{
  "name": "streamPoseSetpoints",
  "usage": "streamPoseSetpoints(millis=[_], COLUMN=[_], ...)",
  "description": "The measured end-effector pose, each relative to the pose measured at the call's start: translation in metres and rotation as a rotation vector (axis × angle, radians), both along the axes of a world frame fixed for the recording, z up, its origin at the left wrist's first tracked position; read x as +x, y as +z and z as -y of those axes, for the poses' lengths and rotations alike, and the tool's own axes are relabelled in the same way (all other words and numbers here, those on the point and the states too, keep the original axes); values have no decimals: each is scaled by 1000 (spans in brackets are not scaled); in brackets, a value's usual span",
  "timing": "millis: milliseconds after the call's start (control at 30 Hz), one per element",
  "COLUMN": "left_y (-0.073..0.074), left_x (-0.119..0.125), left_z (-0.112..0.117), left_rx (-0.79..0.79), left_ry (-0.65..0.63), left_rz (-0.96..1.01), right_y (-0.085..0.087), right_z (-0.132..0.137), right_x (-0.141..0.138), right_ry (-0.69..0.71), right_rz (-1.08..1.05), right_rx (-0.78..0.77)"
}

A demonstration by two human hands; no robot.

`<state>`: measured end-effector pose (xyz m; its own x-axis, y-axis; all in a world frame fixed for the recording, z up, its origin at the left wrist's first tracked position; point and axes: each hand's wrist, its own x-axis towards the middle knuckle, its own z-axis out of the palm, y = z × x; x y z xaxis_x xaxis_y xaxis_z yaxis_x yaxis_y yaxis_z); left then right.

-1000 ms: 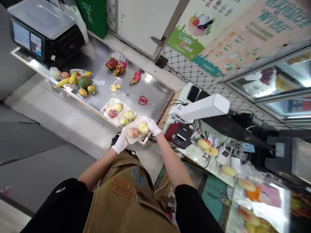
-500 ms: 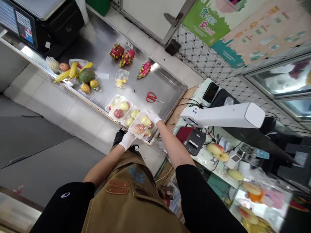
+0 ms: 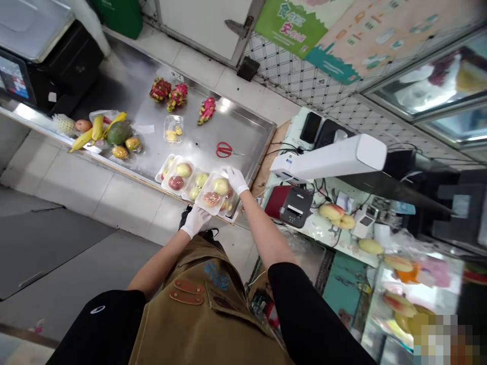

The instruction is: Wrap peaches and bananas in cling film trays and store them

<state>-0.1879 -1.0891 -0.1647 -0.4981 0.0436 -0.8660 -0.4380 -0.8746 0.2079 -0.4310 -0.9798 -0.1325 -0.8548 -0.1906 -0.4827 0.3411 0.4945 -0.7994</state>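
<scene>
Both my hands wear white gloves. My left hand [image 3: 196, 219] grips the near edge of a wrapped white fruit tray [image 3: 213, 192] holding a reddish and a yellow-green fruit. My right hand [image 3: 236, 179] holds the tray's far corner. The tray sits at the front right corner of the steel counter [image 3: 243, 134], partly over another tray. Two similar wrapped trays [image 3: 181, 176] lie in a row to its left.
On the counter lie red scissors [image 3: 224, 149], three dragon fruits [image 3: 177, 96], a clear box [image 3: 171, 131], and bananas with mangoes [image 3: 108, 134]. A scale [image 3: 26, 56] stands far left. To the right are a white wrapping machine [image 3: 331, 159], a label printer [image 3: 291, 205] and loose fruit [image 3: 335, 213].
Both hands carried the tray forward from above the counter's edge and lowered it onto the counter beside the other trays. The view shifted slightly.
</scene>
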Motion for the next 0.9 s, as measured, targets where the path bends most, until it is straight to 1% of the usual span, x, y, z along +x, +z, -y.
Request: streamPoseSetpoints(millis=[67, 100, 167, 233, 300, 367, 433, 500, 533, 600, 667, 733, 800, 833, 900], left_y=[9, 15, 26, 38, 47, 54, 58, 61, 63, 69, 76, 83, 89, 91, 93], left_x=[9, 14, 22, 27, 28, 25, 19, 15, 15, 21, 42, 77, 122, 147, 193], left_z=[-1, -2, -10, -23, -42, -68, -103, -150, -178, -243, -315, -388, -452, -479, -524], left_rx=[-36, -55, -77, -81, -63, -29, -21, -60, -80, -96, -82, -53, -13, 6, 42], left_ry=[-38, -70, -166, -289, -428, -579, -727, -869, -935, -1065, -1188, -1318, -1449, -1518, -1659], left_rz=[118, 164, 188, 167, 71, -68, -210, -330, -388, -479, -529, -561, -634, -691, -806], right_y=[4, 6, 8, 8, 5, 2, -2, -7, -10, -16, -20, -21, -18, -16, -11], right_z=[-31, -50, -95, -142, -189, -236, -281, -323, -343, -379, -411, -437, -456, -464, -478], right_x=[19, 34, 78, 136, 202, 272, 342, 411, 443, 504, 559, 612, 662, 686, 729], right_ry=[-121, -203, -397, -556, -716, -916, -1135, -1350, -1451, -1637, -1806, -1957, -2085, -2140, -2235], right_rz=[-50, -55, -15, 42, 83, 102, 100, 81, 67, 35, -6, -65, -130, -162, -219], right_rx=[-31, -55, -124, -154, -161, -155, -153, -171, -187, -230, -276, -317, -347, -359, -371])
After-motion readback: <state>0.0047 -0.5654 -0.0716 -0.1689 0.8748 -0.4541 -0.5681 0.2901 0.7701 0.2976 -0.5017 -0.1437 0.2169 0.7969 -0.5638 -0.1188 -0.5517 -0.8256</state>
